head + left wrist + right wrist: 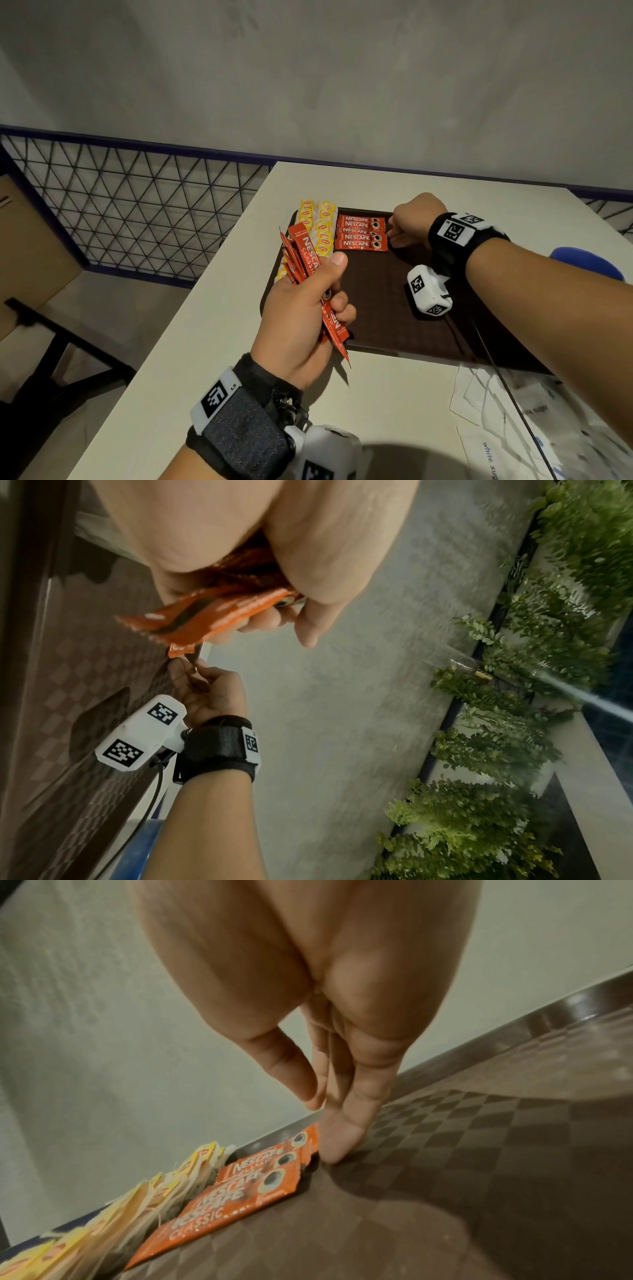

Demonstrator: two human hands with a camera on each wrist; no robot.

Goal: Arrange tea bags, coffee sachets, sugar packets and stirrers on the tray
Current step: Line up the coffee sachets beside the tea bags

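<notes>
A dark brown tray point(394, 308) lies on the white table. Yellow tea bags point(323, 226) line its far left side. Beside them several red coffee sachets point(361, 233) lie stacked in a row. My right hand point(392, 234) is at their right ends. In the right wrist view its straight fingers point(339, 1139) touch the tray point(479, 1150) against the laid sachets point(246, 1185) and hold nothing. My left hand point(337, 284) hovers over the tray's left edge and grips a fanned bundle of red sachets point(306, 257), seen also in the left wrist view as the held sachets point(212, 610).
White sugar packets point(496, 404) lie on the table in front of the tray at the right. A blue object point(589, 263) sits beyond my right forearm. A wire mesh railing point(137, 192) runs past the table's left edge point(205, 274). The wall stands behind.
</notes>
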